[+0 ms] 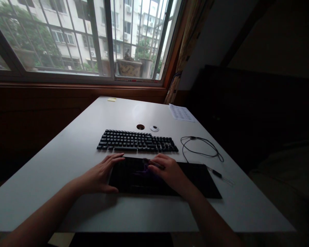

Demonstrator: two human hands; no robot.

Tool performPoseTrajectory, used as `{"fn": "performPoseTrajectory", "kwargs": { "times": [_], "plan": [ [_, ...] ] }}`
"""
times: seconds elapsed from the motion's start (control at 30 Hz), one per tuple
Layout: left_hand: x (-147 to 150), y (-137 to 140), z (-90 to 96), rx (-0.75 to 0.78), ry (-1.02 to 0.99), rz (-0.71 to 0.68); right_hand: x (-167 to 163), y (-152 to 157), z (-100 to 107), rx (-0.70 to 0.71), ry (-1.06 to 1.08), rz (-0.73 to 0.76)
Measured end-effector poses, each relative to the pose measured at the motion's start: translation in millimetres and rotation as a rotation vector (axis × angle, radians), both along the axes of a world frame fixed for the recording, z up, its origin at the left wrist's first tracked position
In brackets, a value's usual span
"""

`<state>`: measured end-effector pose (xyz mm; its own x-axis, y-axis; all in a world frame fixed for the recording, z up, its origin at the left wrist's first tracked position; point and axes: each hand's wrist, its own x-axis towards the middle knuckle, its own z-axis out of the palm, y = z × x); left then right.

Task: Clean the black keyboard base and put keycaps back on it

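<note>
Two bare forearms [54, 200] cross the white desk [134, 216]: left hand [99, 175], spread, clasps the black keyboard base [201, 180] by its left end; right hand [168, 170] pinches a slim tool [157, 165] over it. Slipping forward could scatter keycaps [128, 139] just beyond.

White desk [67, 147] before a barred window [109, 41] in a dim room.
Grey daylight enters from the far side, leaving a soft sheen on the desk's far end; outside stand pale buildings [74, 24], green trees [42, 44] and a patterned planter [128, 68]. Reddish-brown wood trim [79, 87] runs under the glass, a patterned curtain [187, 41] hangs at its right, and beyond a grey wall [216, 37] the right side sinks into shadow, its furniture too dark to tell.
</note>
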<state>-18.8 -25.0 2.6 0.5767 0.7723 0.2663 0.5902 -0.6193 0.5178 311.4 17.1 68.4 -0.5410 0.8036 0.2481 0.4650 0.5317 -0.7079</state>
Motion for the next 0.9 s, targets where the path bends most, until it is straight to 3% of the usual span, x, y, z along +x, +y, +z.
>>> {"fn": "performPoseTrajectory", "kwargs": {
  "times": [0.3, 0.5, 0.77, 0.9],
  "plan": [
    [1.7, -2.4, 4.0, -0.023, 0.041, 0.005, -2.2, -5.4, 7.6, 0.080, 0.205, -0.136],
    [3.6, -2.3, 3.4, 0.004, 0.041, -0.006, -15.9, -4.1, -6.4, -0.158, 0.101, -0.006],
    [2.8, -0.7, -0.4, 0.012, 0.050, -0.002, -34.5, 4.2, -19.5, -0.083, -0.084, 0.027],
    [2.7, -0.6, -1.1, 0.019, 0.057, -0.005, -42.0, 7.9, -28.5, -0.010, -0.101, -0.049]
  ]
}}
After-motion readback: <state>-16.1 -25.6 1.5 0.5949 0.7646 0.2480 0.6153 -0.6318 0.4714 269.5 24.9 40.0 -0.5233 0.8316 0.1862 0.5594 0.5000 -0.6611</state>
